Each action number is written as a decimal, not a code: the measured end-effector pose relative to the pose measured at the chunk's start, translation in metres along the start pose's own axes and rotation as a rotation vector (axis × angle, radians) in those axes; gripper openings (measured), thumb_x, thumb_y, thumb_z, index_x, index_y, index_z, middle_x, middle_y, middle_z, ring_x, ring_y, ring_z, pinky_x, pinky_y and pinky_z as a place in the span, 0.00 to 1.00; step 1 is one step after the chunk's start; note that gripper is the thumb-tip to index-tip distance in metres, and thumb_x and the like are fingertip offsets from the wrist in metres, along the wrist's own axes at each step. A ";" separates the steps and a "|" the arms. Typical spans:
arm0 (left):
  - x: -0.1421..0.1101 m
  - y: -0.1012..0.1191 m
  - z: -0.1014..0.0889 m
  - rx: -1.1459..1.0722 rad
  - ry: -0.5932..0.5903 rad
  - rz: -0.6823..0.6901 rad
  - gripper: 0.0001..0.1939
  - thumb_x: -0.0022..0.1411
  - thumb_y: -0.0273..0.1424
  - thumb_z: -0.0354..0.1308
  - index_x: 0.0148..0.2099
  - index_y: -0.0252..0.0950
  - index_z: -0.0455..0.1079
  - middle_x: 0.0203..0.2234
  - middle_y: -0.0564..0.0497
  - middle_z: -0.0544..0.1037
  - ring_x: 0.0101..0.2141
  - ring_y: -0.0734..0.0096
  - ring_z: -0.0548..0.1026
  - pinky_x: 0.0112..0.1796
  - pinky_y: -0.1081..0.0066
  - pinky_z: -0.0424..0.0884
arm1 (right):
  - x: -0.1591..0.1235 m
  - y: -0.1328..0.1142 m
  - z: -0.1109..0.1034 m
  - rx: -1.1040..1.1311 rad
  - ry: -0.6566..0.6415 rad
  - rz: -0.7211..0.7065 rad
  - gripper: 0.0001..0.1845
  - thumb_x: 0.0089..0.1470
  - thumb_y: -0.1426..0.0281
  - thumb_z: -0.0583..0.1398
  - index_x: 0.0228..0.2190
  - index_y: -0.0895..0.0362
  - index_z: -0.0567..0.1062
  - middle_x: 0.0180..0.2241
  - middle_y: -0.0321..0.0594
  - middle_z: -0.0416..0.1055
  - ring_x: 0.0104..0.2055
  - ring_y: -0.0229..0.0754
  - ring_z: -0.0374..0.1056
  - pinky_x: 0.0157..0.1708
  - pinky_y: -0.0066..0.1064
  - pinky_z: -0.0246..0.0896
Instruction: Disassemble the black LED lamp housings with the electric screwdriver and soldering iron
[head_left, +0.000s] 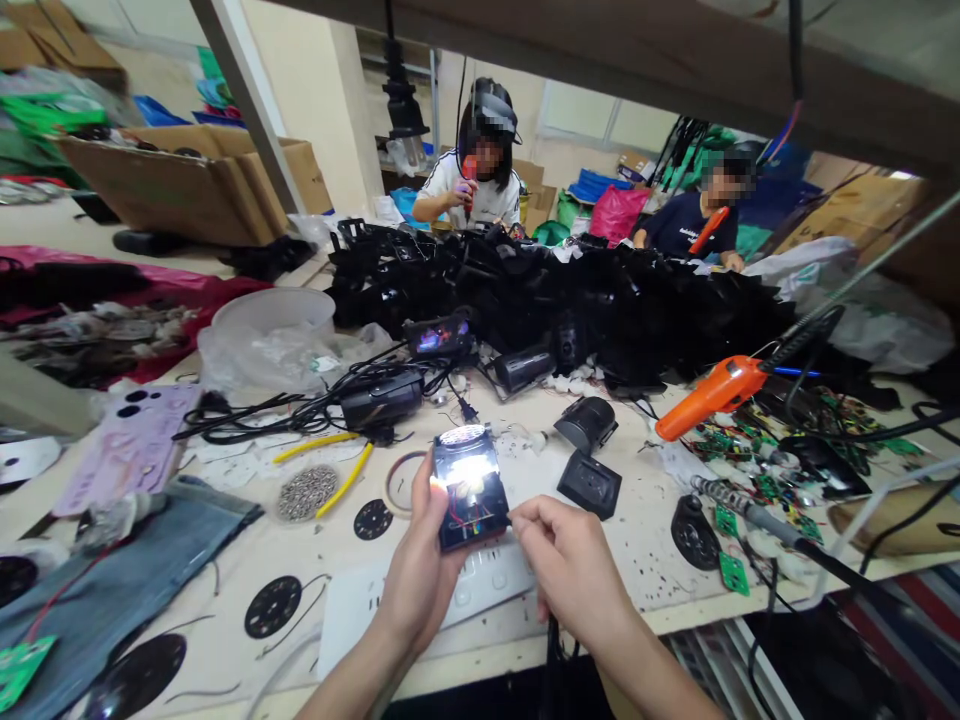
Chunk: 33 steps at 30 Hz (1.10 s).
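My left hand (420,560) is closed around a small black electronic device (469,495). Its open or clear face is turned up towards me, a bright white light glares from it, and coloured wires show near its lower end. Against the device's lower right side, my right hand (566,560) pinches a thin dark piece with thumb and forefinger. From under that hand hangs a black cable (553,645); its end is mostly hidden by the fingers, so I cannot tell whether it is inside the device. Beneath both hands lies a white power strip (487,582).
An orange electric screwdriver (712,395) hangs at the right, near a soldering iron (780,525) and green circuit boards (733,573). Black housings (589,425) lie beyond the device. Left are a dish of screws (307,493) and a phone (127,440). Two people sit behind a black heap (540,290).
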<state>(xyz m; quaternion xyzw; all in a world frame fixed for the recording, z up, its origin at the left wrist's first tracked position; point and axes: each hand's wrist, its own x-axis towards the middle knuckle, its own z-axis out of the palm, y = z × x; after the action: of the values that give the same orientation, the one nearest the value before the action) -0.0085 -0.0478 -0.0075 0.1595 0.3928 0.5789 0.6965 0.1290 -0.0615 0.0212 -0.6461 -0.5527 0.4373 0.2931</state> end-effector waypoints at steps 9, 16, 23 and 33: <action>0.000 -0.002 0.003 0.018 0.016 0.029 0.32 0.65 0.42 0.54 0.68 0.54 0.47 0.61 0.50 0.65 0.54 0.58 0.69 0.50 0.58 0.71 | 0.005 0.011 0.016 0.343 0.000 0.116 0.16 0.50 0.58 0.57 0.29 0.58 0.72 0.16 0.26 0.58 0.10 0.31 0.57 0.09 0.23 0.55; 0.003 0.001 0.002 0.026 -0.002 -0.035 0.30 0.65 0.40 0.54 0.67 0.55 0.51 0.56 0.50 0.71 0.48 0.61 0.74 0.44 0.60 0.76 | 0.002 0.023 0.017 -0.140 0.171 -0.407 0.13 0.59 0.68 0.51 0.28 0.58 0.73 0.19 0.32 0.63 0.17 0.33 0.61 0.17 0.23 0.57; 0.002 0.003 0.004 0.033 0.001 -0.046 0.30 0.65 0.41 0.54 0.67 0.55 0.50 0.56 0.49 0.71 0.46 0.62 0.75 0.40 0.63 0.77 | 0.001 0.023 0.016 0.003 0.125 -0.217 0.14 0.58 0.65 0.54 0.41 0.59 0.73 0.18 0.27 0.59 0.14 0.34 0.61 0.13 0.24 0.59; 0.004 0.007 0.006 0.022 -0.039 -0.097 0.24 0.67 0.38 0.52 0.64 0.52 0.55 0.47 0.48 0.77 0.40 0.63 0.77 0.37 0.62 0.77 | 0.001 0.022 0.007 -0.307 0.085 -0.612 0.15 0.62 0.72 0.49 0.37 0.61 0.76 0.26 0.40 0.70 0.28 0.39 0.70 0.26 0.28 0.65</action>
<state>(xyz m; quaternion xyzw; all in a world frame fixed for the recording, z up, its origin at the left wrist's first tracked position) -0.0086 -0.0407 -0.0001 0.1591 0.3930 0.5367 0.7295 0.1328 -0.0659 -0.0016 -0.5046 -0.7675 0.2133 0.3329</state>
